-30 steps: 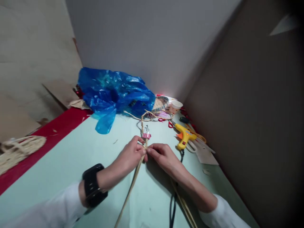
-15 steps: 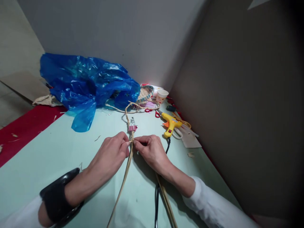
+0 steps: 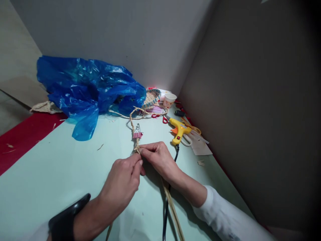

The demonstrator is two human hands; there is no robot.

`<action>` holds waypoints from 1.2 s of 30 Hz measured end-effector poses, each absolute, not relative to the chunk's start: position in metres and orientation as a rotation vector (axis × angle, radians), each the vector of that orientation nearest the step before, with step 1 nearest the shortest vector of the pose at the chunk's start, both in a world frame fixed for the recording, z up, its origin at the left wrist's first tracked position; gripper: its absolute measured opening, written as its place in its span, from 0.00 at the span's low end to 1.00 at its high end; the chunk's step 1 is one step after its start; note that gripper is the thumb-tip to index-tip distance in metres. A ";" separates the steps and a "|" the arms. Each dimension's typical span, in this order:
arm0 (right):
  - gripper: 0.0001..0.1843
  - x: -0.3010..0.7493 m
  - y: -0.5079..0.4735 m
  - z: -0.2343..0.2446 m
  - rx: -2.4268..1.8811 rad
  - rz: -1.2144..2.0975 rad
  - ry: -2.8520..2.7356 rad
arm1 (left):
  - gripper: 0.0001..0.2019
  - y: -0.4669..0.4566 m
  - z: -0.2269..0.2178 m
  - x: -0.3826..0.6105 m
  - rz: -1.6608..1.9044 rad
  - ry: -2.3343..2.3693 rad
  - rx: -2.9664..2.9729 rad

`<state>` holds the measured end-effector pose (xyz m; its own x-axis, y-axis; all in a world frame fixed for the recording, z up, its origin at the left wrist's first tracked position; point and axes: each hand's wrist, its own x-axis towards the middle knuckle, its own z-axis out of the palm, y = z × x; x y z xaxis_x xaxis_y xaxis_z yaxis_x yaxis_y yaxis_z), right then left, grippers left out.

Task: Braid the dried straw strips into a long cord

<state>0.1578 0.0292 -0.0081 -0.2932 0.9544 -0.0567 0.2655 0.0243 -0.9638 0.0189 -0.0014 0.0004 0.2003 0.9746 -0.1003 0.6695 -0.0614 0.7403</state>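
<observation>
A braided straw cord [image 3: 132, 121] runs from the back of the table toward me, with a pink binder clip [image 3: 137, 134] fixed across it. Just below the clip, my right hand [image 3: 160, 159] pinches the near end of the braid between thumb and fingers. My left hand [image 3: 125, 179] is closed right under that point, on the loose straw strands; it covers most of them. One strand's tail comes out below my left wrist. Another bundle of straw strands [image 3: 173, 209] hangs down from under my right hand.
A yellow glue gun [image 3: 181, 130] lies at right, its black cord [image 3: 165, 214] running toward me. Behind are scissors [image 3: 165, 119], a paper cup [image 3: 170, 99], a woven basket [image 3: 151, 98] and a large blue plastic bag [image 3: 92, 87]. Walls rise behind and at right.
My left hand has moved from beside the braid's end to below it, now over the loose strands. My right hand keeps its pinch. The view has shifted slightly.
</observation>
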 end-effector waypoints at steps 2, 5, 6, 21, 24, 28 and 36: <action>0.18 0.158 0.030 -0.010 -1.156 1.466 -1.535 | 0.14 -0.001 -0.002 0.019 0.545 1.530 1.953; 0.16 0.156 0.032 -0.013 -1.034 1.605 -1.388 | 0.13 -0.001 -0.004 0.018 0.472 1.528 2.094; 0.15 0.156 0.033 -0.013 -1.031 1.620 -1.354 | 0.12 -0.001 -0.003 0.017 0.443 1.526 2.123; 0.11 0.156 0.030 -0.011 -0.924 1.749 -1.179 | 0.08 0.030 0.005 0.010 0.702 1.173 1.174; 0.12 0.159 0.032 -0.011 -0.984 1.647 -1.328 | 0.08 0.031 0.001 0.013 0.732 1.141 1.101; 0.15 0.164 0.030 -0.001 -1.289 1.239 -1.803 | 0.12 0.032 -0.003 0.010 0.710 1.152 1.170; 0.10 0.157 0.007 0.012 -1.564 0.094 -2.451 | 0.12 0.028 -0.010 0.010 0.809 1.278 1.339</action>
<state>0.1572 0.0073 0.0125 -0.4024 0.9014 0.1599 0.8865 0.4273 -0.1779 0.0102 0.0283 -0.0100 0.1962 0.9621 -0.1893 0.2410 0.1398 0.9604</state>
